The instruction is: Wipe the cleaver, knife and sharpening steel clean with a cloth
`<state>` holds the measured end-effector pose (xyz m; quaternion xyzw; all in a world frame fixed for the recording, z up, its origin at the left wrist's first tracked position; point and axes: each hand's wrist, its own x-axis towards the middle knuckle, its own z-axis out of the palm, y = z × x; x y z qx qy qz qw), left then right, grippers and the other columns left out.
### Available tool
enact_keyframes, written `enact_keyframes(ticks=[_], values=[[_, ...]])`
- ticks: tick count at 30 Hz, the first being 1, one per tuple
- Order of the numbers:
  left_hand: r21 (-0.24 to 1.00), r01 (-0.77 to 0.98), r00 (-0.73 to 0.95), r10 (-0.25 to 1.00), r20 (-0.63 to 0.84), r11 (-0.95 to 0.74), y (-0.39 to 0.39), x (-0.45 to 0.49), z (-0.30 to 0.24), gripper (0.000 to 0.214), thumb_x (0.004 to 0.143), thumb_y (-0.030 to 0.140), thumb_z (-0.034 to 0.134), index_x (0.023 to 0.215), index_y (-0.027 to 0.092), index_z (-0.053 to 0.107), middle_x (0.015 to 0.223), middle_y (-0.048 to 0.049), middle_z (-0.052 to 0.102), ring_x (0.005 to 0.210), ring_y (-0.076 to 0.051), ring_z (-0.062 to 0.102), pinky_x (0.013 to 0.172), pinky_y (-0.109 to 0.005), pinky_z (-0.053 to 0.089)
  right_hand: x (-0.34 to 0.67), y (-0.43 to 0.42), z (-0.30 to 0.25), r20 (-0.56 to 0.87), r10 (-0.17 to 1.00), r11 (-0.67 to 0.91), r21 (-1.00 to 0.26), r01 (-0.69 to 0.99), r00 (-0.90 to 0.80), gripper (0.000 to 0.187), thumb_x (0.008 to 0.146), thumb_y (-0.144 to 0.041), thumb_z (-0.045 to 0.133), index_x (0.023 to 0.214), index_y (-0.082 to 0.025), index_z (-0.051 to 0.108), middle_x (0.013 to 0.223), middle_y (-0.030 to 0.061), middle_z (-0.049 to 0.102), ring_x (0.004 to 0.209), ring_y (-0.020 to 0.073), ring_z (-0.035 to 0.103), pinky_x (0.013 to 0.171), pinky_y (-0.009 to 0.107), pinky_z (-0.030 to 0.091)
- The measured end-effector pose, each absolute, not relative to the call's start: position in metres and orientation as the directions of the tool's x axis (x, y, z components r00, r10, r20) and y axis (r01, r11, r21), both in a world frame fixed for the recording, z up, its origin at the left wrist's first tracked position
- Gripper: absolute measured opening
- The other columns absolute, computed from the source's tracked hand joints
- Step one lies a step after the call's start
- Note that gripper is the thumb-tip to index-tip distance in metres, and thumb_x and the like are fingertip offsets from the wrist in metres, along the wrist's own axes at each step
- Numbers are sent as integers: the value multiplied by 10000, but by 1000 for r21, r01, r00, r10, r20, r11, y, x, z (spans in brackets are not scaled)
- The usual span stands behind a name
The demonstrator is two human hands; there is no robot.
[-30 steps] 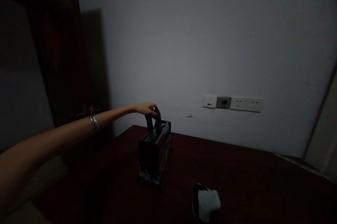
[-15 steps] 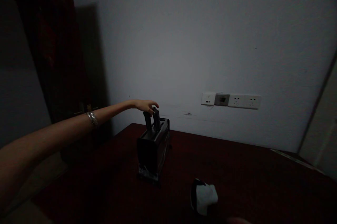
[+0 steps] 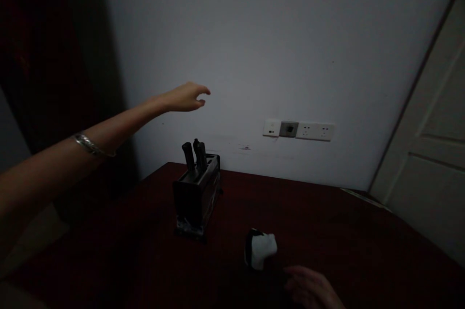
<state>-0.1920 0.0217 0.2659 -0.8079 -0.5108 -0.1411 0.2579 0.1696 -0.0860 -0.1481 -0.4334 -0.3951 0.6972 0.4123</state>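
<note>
A: And up it goes! The left hand (image 3: 187, 97), at the handles (image 3: 188, 155) a moment ago, has lifted clear of them. Thumb and fingers are parted, nothing between them.

B: So the black slotted block (image 3: 187, 205) is let go?

A: Looks that way! It stands upright on the dark counter (image 3: 308, 207), 7 o'clock from mid-view, 3 black handles poking from its top. From the left hand they sit at 6 o'clock, well below.

B: And who's this, low at 5 o'clock?

A: The right hand (image 3: 312, 287), further in than before! Fingers loosely bent and blurred, underside lost in the dark; I can't tell whether it has hold of anything. The white-and-black item (image 3: 263, 251) lies near its fingertips, at 10 o'clock from them.

B: Meaning what for the work?

A: My read: handling at the block has broken off. Neither of the hands touches it, and that item is now nearest the right hand.
</note>
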Motion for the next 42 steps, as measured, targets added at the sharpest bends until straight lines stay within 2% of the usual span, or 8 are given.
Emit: enact_keyframes(ticks=[2, 5, 10, 15, 19, 24, 36, 42], values=[[-361, 869, 495, 606, 622, -340, 5, -167, 262, 423, 835, 256, 373, 1234, 147, 460, 1225, -80, 510, 1131, -225, 455, 941, -356, 310, 167, -80, -147, -260, 922, -325, -923, -206, -286, 392, 583, -415, 712, 850, -130, 679, 724, 98, 690, 633, 172, 624, 626, 284, 466], [-389, 764, 635, 495, 593, -514, -19, -121, 233, 369, 816, 201, 396, 1162, 161, 521, 1148, -70, 558, 1059, -202, 502, 894, -329, 351, 163, -66, -142, -209, 947, -238, -967, -95, -242, 397, 604, -411, 674, 881, -128, 647, 712, 85, 683, 609, 171, 623, 597, 287, 473], [-199, 618, 786, 602, 139, -761, -29, -58, 139, 277, 770, 184, 474, 994, 146, 632, 975, -116, 640, 868, -219, 588, 723, -299, 427, 162, -34, -128, 18, 997, 30, -987, 157, -73, 437, 655, -447, 570, 962, -137, 599, 729, 48, 641, 585, 152, 586, 468, 241, 432], [-28, 740, 631, 708, -315, -672, -13, -36, 36, 336, 738, 433, 579, 840, 130, 683, 866, -181, 662, 755, -276, 619, 580, -316, 452, 157, -10, -129, 109, 986, 153, -888, 434, -126, 418, 725, -429, 501, 1024, -153, 598, 812, 55, 615, 641, 169, 577, 472, 257, 445], [53, 833, 524, 754, -396, -551, 5, -35, -18, 453, 758, 524, 526, 791, 96, 669, 860, -209, 657, 745, -290, 627, 567, -335, 471, 152, -2, -135, 259, 928, 367, -755, 544, -266, 346, 735, -306, 547, 1040, -155, 608, 939, 90, 598, 743, 174, 570, 669, 303, 472], [164, 899, 426, 722, -546, -406, 21, -38, -54, 407, 808, 413, 498, 560, 102, 588, 541, -111, 606, 481, -202, 590, 505, -323, 491, 154, 0, -139, 240, 856, 492, -652, 577, -458, 347, 737, -194, 544, 1078, -155, 593, 938, 78, 573, 746, 157, 553, 691, 285, 453], [312, 817, 575, 715, -398, -484, 23, -37, -74, 51, 597, 118, 586, 555, 97, 607, 482, -46, 568, 478, -168, 546, 522, -283, 456, 150, -6, -133, 217, 849, 505, -601, 619, -482, 251, 757, -183, 530, 981, -159, 641, 910, 86, 591, 848, 197, 560, 786, 329, 436], [550, 630, 725, 669, -163, -549, 17, -35, -57, 185, 622, 115, 567, 773, 128, 672, 631, 16, 602, 587, -106, 525, 566, -187, 397, 152, -19, -100, 434, 790, 604, -672, 428, -432, 538, 697, -307, 634, 1197, -170, 491, 1277, 127, 406, 1200, 234, 382, 1000, 366, 306]])
